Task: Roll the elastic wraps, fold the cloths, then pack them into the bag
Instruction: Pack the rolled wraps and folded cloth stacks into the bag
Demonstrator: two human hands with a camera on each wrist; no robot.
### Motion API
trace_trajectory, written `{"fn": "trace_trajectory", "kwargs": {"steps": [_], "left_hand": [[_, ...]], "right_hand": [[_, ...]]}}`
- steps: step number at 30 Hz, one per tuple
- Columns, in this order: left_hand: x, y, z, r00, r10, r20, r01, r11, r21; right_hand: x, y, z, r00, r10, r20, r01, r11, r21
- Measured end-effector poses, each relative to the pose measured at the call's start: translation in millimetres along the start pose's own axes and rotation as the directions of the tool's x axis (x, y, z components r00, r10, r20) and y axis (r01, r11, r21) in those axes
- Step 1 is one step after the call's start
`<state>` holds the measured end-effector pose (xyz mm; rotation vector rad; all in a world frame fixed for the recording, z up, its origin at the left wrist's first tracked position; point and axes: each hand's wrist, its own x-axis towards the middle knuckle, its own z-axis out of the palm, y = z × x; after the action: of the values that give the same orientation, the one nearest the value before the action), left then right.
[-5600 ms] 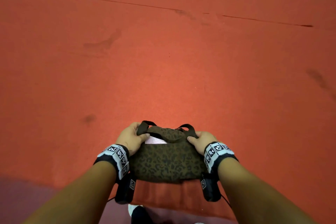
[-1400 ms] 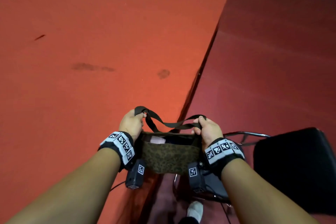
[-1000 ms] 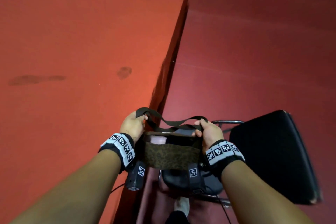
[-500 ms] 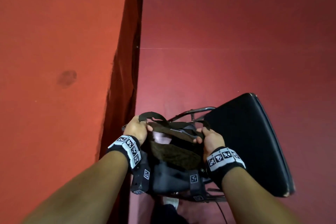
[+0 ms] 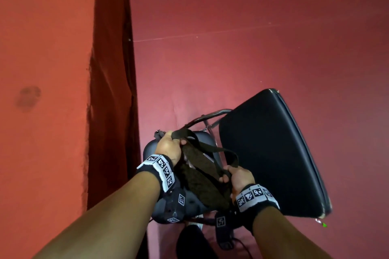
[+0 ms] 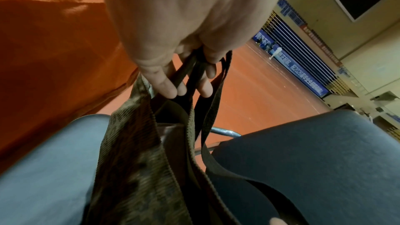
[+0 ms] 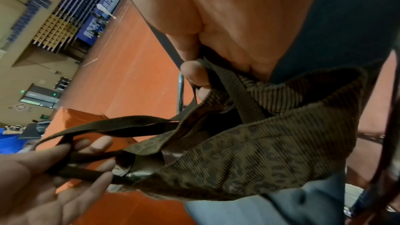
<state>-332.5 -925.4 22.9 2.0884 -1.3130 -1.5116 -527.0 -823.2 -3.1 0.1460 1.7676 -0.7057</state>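
- Bag (image 5: 202, 183) of brown patterned corduroy hangs between both hands above a black chair (image 5: 271, 153).
- Left hand (image 5: 169, 147) fingers curl round its straps (image 5: 212, 147).
- Right hand (image 5: 239, 178) fingers pinch the bag's rim.

The light on my view from above is dim and warm, tinting everything red. The side drop of the worktop (image 5: 113, 82) lies in deep shadow, and the black chair back (image 5: 271, 153) shows only a faint sheen. Straight lines bend near the frame edges. At my wrists, the palm of my left hand (image 6: 184, 23) and that of my right hand (image 7: 227, 14) loom huge, soft and out of focus. The bag (image 7: 249, 151) smears with blur at its lower part, while the far hall looks brighter.
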Motion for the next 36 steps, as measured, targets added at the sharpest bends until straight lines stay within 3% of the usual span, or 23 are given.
{"fn": "trace_trajectory", "kwargs": {"steps": [6, 13, 17, 29, 36], "left_hand": [[0, 20, 24, 0.994, 0.072, 0.080, -0.071, 0.997, -0.013], [11, 48, 59, 0.966, 0.190, 0.173, -0.192, 0.981, -0.007], [14, 56, 78, 0.948, 0.215, 0.236, -0.252, 0.958, 0.138], [17, 71, 96, 0.955, 0.201, 0.219, -0.247, 0.947, 0.206], [3, 51, 66, 0.970, 0.146, 0.195, -0.186, 0.960, 0.211]], "right_hand": [[14, 13, -9, 0.997, 0.076, -0.029, -0.075, 0.996, 0.037], [25, 12, -25, 0.991, 0.113, 0.070, -0.113, 0.994, -0.005], [31, 12, -36, 0.995, 0.086, 0.049, -0.080, 0.990, -0.116], [32, 2, -73, 0.990, -0.116, -0.081, 0.090, 0.958, -0.273], [41, -5, -85, 0.993, -0.107, -0.049, 0.083, 0.932, -0.353]]}}
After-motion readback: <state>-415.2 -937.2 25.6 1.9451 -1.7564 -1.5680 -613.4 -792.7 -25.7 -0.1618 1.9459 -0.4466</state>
